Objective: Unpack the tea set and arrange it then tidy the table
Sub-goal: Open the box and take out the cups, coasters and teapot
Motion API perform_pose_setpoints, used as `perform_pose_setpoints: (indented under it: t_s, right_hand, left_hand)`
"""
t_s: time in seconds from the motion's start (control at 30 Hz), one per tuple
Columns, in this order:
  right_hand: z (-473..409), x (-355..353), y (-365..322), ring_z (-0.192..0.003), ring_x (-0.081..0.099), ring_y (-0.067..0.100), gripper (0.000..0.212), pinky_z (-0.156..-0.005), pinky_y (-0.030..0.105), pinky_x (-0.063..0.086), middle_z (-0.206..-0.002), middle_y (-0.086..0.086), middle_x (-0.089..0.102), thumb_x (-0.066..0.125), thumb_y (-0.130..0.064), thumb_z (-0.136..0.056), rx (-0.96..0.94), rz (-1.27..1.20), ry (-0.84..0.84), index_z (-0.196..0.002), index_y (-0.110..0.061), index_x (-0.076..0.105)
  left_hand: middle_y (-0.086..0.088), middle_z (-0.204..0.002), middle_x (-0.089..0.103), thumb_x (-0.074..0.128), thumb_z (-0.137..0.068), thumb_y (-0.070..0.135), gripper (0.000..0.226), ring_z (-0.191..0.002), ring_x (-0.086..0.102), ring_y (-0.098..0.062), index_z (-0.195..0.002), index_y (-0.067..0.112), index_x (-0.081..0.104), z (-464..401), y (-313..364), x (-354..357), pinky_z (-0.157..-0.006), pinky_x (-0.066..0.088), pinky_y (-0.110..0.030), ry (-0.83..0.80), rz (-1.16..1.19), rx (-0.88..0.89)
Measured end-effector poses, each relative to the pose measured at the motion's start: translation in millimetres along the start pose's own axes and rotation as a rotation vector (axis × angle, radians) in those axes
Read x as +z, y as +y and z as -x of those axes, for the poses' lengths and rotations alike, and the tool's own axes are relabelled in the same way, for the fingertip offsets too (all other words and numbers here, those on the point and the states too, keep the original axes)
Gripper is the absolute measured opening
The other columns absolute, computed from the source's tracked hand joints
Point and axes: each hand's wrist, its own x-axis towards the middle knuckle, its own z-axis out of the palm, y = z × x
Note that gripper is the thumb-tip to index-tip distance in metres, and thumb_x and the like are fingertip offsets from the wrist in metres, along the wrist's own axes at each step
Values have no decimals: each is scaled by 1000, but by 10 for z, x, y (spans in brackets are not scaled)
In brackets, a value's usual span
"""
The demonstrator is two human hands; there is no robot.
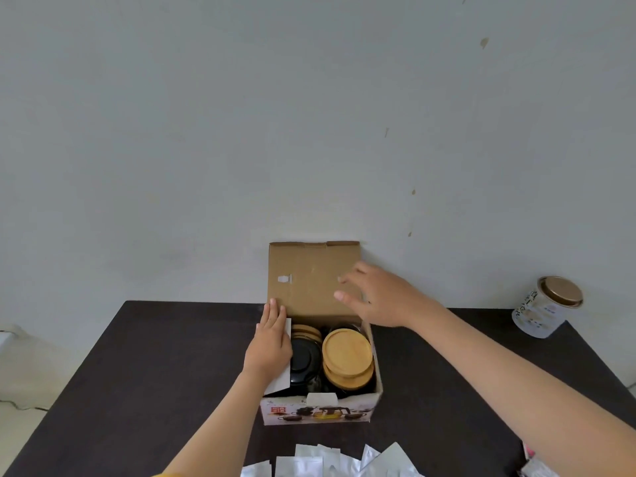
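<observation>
Pale, lightly stained wall [206, 132] fills the background above a dark counter [137, 390]. Near the counter's far edge, about midway across, sits the cardboard tea-set box [320, 409], its lid [309, 280] standing upright against the wall. Inside the box, round wooden coasters [347, 352] are stacked on the right side, more wooden discs [305, 332] lie at the back left, and a black piece of the set [304, 359] fills the left part.

The left hand [270, 342] lies flat with straight fingers on the box's left side flap [284, 376], pressing it outward, its grip released. The right hand [382, 297] is spread before the right part of the lid, fingers straight and grasping nothing; whether it touches the lid cannot be told.

Silvery sachets [327, 463] lie in a loose heap at the counter's near edge. A round tin with a bronze-coloured top [547, 308] stands at the far right corner, well apart from the box.
</observation>
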Motion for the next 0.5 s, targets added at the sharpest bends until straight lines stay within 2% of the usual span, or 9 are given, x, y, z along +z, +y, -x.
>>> perform_pose_setpoints:
  t_s: [0.1,0.17,0.27,0.37,0.5]
  right_hand:
    - [143,-145,66,-128,41,26,61,-101,38,41,-140,9,39,48,-51,-93,203,93,-98,-145,-21,40]
    - [224,-130,143,-136,30,35,63,-109,42,30,-148,17,30,48,-50,-92,332,201,-188,-145,-17,39]
    - [290,124,286,-145,0,44,65,-117,51,9,-158,21,9,44,-53,-93,438,259,-226,-145,-16,36]
    - [331,517,348,-145,-18,40,71,-116,54,-2,-160,20,-5,40,-58,-94,489,208,-210,-149,-16,29]
    - [396,1067,196,-145,-24,29,77,-115,53,-9,-160,12,-17,32,-60,-96,467,-55,-193,-155,-19,6]
  left_hand:
    - [-2,-159,-8,29,-99,14,55,-140,-16,-7,-151,10,10,-5,-10,5,-117,2,-35,0,-15,1]
    - [-2,-159,-8,29,-99,15,55,-142,-15,-9,-151,10,10,-7,-7,9,-117,3,-36,-3,-25,1]
    - [-3,-159,-7,29,-100,15,55,-143,-15,-11,-151,9,10,-2,13,11,-117,4,-37,-4,-38,-2]
    - [-3,-159,-7,28,-100,15,54,-143,-15,-11,-150,8,11,6,29,1,-117,4,-37,-8,-45,-4]
    - [-3,-159,-8,27,-101,17,54,-143,-15,-11,-151,9,10,12,32,-9,-117,4,-37,-17,-64,-11]
